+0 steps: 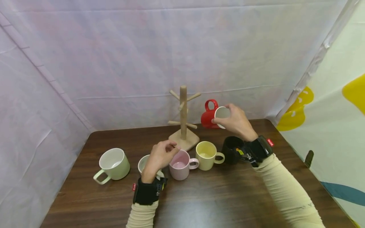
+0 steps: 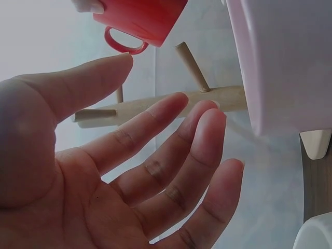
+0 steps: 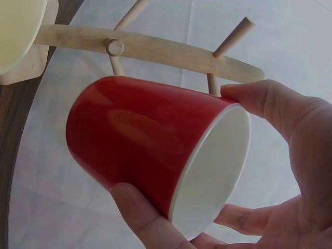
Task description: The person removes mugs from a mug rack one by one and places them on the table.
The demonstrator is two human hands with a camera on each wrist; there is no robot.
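My right hand (image 1: 235,122) grips a red mug (image 1: 209,115) by its rim, tipped on its side in the air, handle up, just right of a wooden mug tree (image 1: 183,118). In the right wrist view the red mug (image 3: 155,150) has a white inside, and my thumb and fingers pinch its rim, with the mug tree (image 3: 145,46) behind it. My left hand (image 1: 160,155) hovers with loosely curled fingers over the pink mug (image 1: 181,165), holding nothing. The left wrist view shows that hand (image 2: 129,176) open, the mug tree (image 2: 166,106) and red mug (image 2: 137,23) beyond it.
On the dark wooden table (image 1: 199,199) stand a green mug (image 1: 112,164), a grey mug (image 1: 144,164) partly hidden by my left hand, a yellow mug (image 1: 206,155) and a black mug (image 1: 232,149). White fabric walls close in the back and left; a patterned sheet hangs right.
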